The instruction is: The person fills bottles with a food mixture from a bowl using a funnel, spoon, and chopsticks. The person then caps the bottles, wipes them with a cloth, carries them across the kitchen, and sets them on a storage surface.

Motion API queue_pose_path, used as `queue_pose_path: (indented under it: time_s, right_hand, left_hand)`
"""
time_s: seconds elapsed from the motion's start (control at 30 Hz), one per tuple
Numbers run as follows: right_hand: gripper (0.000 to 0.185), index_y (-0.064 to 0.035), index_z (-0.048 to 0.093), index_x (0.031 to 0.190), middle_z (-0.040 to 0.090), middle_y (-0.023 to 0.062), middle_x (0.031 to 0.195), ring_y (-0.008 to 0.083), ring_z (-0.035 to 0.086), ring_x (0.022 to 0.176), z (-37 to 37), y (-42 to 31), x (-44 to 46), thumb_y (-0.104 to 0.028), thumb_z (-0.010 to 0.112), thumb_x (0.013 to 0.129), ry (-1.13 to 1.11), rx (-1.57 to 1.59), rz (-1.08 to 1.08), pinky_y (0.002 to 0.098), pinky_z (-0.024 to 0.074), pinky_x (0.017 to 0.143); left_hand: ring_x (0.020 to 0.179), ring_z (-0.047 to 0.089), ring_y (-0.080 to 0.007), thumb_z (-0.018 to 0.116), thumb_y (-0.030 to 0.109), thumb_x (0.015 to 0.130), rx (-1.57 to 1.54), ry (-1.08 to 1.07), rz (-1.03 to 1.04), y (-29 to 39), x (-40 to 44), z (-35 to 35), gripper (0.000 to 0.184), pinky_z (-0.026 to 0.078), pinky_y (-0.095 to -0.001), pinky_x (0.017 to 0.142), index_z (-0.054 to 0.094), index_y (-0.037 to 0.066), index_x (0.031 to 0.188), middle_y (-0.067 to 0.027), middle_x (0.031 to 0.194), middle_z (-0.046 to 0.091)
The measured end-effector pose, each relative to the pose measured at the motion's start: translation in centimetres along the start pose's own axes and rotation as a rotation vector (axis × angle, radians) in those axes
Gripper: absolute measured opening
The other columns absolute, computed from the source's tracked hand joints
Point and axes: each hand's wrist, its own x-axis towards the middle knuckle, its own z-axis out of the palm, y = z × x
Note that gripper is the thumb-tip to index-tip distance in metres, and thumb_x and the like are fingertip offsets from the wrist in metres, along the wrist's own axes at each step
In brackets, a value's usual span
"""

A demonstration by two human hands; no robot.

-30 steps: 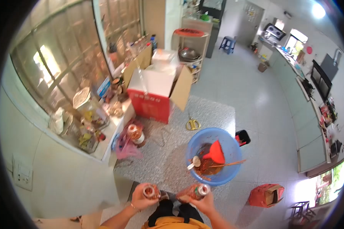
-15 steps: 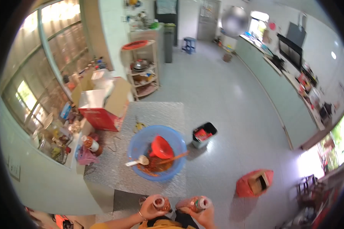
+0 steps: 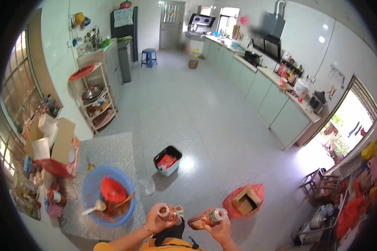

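My left hand (image 3: 155, 221) is wrapped round an open-topped bottle (image 3: 167, 212) with red contents, held at the bottom centre. Just to its right, my right hand (image 3: 220, 230) grips a second bottle (image 3: 205, 218), tilted, with red contents and its mouth toward the upper right. To the left, a blue basin (image 3: 86, 192) stands on the speckled table (image 3: 109, 144). In the basin are a red funnel (image 3: 113, 189), a white ladle (image 3: 97, 207), wooden chopsticks (image 3: 125, 200) and a red-brown mixture.
An open carton (image 3: 56, 142) and a filled jar (image 3: 55, 195) are on the left. A bin (image 3: 168, 161) and a red bag with a box (image 3: 244, 201) stand on the floor. Beyond are a shelf rack (image 3: 94, 98), a blue stool (image 3: 148, 57) and a long counter (image 3: 262, 94).
The view has swung right, so the table, basin and carton sit further left in the picture. Both hands still hold their bottles, now beyond the table's right edge.
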Motion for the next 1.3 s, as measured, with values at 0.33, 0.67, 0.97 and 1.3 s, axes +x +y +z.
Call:
queue_pose_path:
  time_s: [0.33, 0.67, 0.97, 1.3]
  right_hand:
    - [0.045, -0.0025, 0.060, 0.103, 0.065, 0.0092, 0.090, 0.0216, 0.063, 0.083, 0.2, 8.6, 19.3, -0.007, 0.082, 0.065, 0.090, -0.120, 0.102, 0.0331, 0.0512, 0.075]
    - [0.041, -0.0030, 0.061, 0.103, 0.064, 0.0041, 0.090, 0.0135, 0.061, 0.082, -0.5, 10.5, 43.9, 0.002, 0.079, 0.066, -0.206, -0.044, 0.046, 0.0281, 0.0512, 0.074]
    - [0.046, -0.0011, 0.057, 0.105, 0.063, 0.0065, 0.099, 0.0161, 0.061, 0.092, 2.4, 18.2, 67.9, -0.005, 0.082, 0.067, -0.562, 0.227, 0.095, 0.0316, 0.0520, 0.082]
    - [0.052, -0.0034, 0.056, 0.109, 0.061, 0.0098, 0.104, 0.0197, 0.060, 0.094, 6.5, 15.1, 92.0, -0.005, 0.078, 0.063, -0.499, -0.061, -0.071, 0.0320, 0.0502, 0.083]
  left_hand:
    - [0.092, 0.060, -0.0334, 0.085, 0.026, 0.056, -0.011, -0.128, 0.043, 2.4, 21.5, 0.0, 0.050, 0.047, -0.0403, 0.082, 0.063, 0.008, 0.097, -0.0127, 0.095, 0.063]
    - [0.105, 0.056, -0.0309, 0.083, 0.036, 0.064, 0.117, 0.094, 0.083, -3.2, 41.3, 3.4, 0.069, 0.045, -0.0386, 0.090, 0.051, 0.007, 0.118, -0.0124, 0.110, 0.057]
    - [0.102, 0.059, -0.0263, 0.087, 0.035, 0.059, 0.055, 0.440, -0.213, -3.0, 57.3, 4.4, 0.067, 0.045, -0.0351, 0.092, 0.056, 0.005, 0.111, -0.0114, 0.107, 0.059]
    - [0.109, 0.056, -0.0311, 0.083, 0.042, 0.058, 0.168, 0.521, -0.416, -7.5, 76.4, 0.2, 0.076, 0.044, -0.0398, 0.094, 0.053, 0.007, 0.119, -0.0125, 0.112, 0.059]
